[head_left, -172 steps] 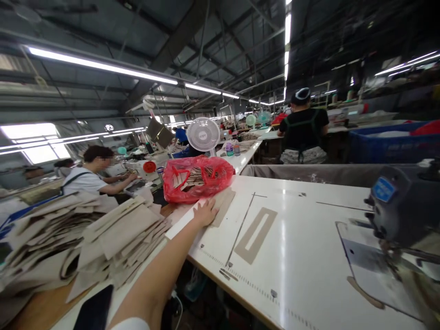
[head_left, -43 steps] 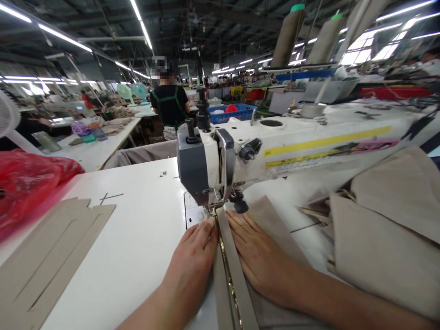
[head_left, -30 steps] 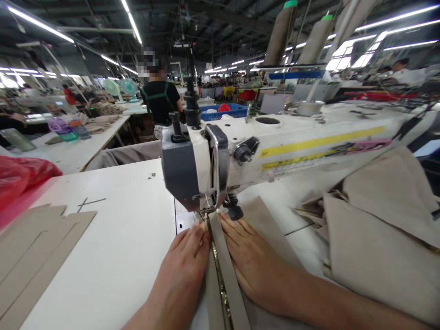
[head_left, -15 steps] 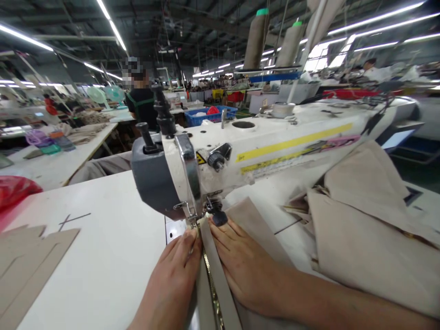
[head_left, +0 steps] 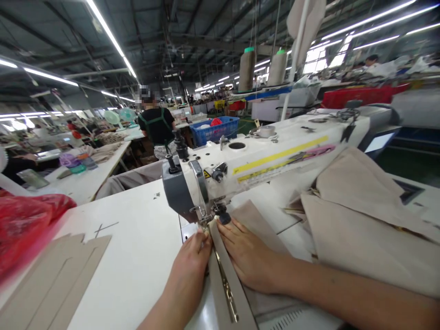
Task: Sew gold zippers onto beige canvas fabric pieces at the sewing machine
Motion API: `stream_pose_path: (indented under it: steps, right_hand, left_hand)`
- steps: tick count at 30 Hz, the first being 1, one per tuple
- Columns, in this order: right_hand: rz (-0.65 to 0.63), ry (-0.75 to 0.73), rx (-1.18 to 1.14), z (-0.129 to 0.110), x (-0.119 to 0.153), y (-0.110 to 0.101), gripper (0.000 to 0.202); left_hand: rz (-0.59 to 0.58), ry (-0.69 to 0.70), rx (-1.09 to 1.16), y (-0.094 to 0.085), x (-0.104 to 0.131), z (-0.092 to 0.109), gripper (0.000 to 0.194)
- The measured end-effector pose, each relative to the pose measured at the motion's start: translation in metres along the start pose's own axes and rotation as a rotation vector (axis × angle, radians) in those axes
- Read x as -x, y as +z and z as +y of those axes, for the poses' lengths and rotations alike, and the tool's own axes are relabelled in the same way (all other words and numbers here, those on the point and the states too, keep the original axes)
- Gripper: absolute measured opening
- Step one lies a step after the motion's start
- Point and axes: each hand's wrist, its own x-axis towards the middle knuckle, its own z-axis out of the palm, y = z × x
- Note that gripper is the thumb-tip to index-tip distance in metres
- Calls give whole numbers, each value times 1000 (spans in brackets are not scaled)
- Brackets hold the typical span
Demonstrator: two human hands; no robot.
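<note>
"What's closest to us?"

"A beige strip [head_left: 235, 286] with a gold zipper [head_left: 224, 279] along it. It runs from the bottom of the view up between both hands to the needle area of a sewing machine [head_left: 271, 158]."

"And the hands?"

"The left hand [head_left: 192, 263] is beside the strip, fingers curled and bunched close to the presser foot [head_left: 205, 224]. I can't tell whether they pinch the cloth. The right hand [head_left: 250, 261] lies flat, palm down, fingers extended side by side, its tips near the foot too."

"What's under that one?"

"A wider beige panel [head_left: 249, 215], spread on the white table [head_left: 144, 256]."

"Anything either side?"

"Flat cut pieces [head_left: 55, 279] at left, next to a red plastic bag [head_left: 30, 224]; at right, a heap of folded cloth [head_left: 364, 224] against the machine's arm."

"Farther back?"

"Two thread cones [head_left: 246, 71] stand beyond the machine. Past the table, a co-worker [head_left: 157, 123] in a black top faces away, near a blue crate [head_left: 215, 133]."
</note>
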Motion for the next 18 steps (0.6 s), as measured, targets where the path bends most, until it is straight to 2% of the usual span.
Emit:
stream_pose_path:
  steps: [7, 10, 15, 18]
  right_hand:
    - [47, -44, -45, 12, -20, 5, 41]
    - [71, -58, -83, 13, -23, 0, 37]
    - [131, -113, -129, -10, 4, -12, 43]
    - [226, -236, -60, -24, 26, -2, 41]
  left_hand:
    - [-49, -39, -48, 4, 0, -6, 28]
    - [-59, -52, -64, 4, 2, -5, 29]
    - [-17, -90, -64, 0, 2, 0, 29]
    - [-27, -119, -43, 0, 3, 2, 30]
